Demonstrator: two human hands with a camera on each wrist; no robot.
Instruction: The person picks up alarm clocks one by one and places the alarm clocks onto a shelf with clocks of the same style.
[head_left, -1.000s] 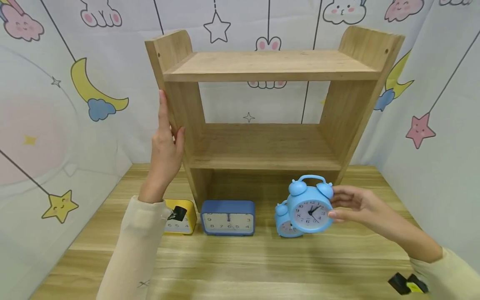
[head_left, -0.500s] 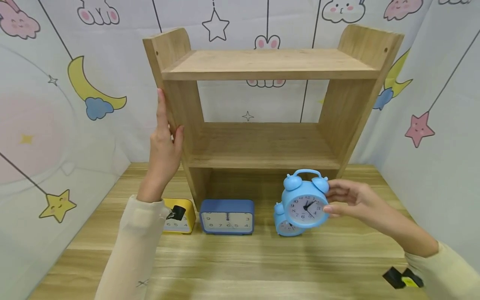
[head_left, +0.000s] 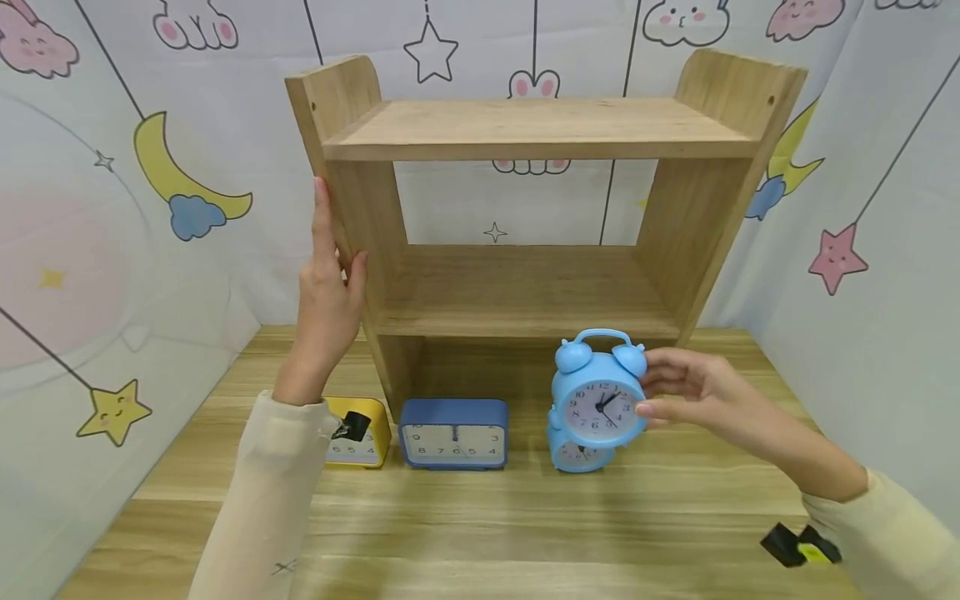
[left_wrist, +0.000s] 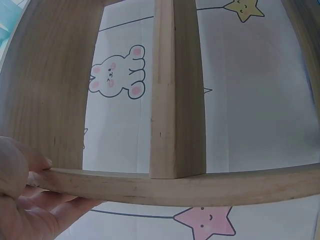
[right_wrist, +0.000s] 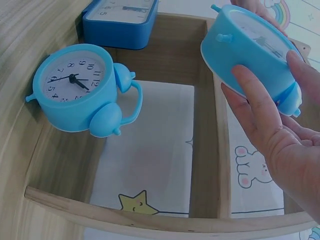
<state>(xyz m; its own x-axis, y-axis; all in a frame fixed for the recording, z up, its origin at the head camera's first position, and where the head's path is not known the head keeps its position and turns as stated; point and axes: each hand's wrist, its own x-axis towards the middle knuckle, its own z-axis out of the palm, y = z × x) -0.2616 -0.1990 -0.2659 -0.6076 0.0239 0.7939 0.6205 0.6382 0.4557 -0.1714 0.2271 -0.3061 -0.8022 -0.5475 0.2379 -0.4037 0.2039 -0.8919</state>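
My left hand (head_left: pixel 330 308) holds the left side panel of a wooden shelf (head_left: pixel 517 152). In the left wrist view its thumb and fingers (left_wrist: pixel 75 207) lie on opposite sides of the panel's edge. My right hand (head_left: pixel 701 387) grips a light-blue twin-bell alarm clock (head_left: pixel 600 408) by its right side, thumb in front. The clock is raised and tilted, in front of the middle board. Behind and below it, a second light-blue alarm clock (head_left: pixel 577 454) is partly hidden in the head view; the right wrist view shows it whole, standing in the bottom compartment.
A blue rectangular clock (head_left: pixel 454 433) stands at the lower left of the shelf. Left of it is a yellow clock (head_left: pixel 367 429), partly covered by my left sleeve. The shelf stands on a wood-grain table (head_left: pixel 480 533), with a printed cloth backdrop (head_left: pixel 465 200) behind.
My right hand has moved the held alarm clock left and upward, so it hides more of the clock behind it. My left hand keeps its place on the shelf.
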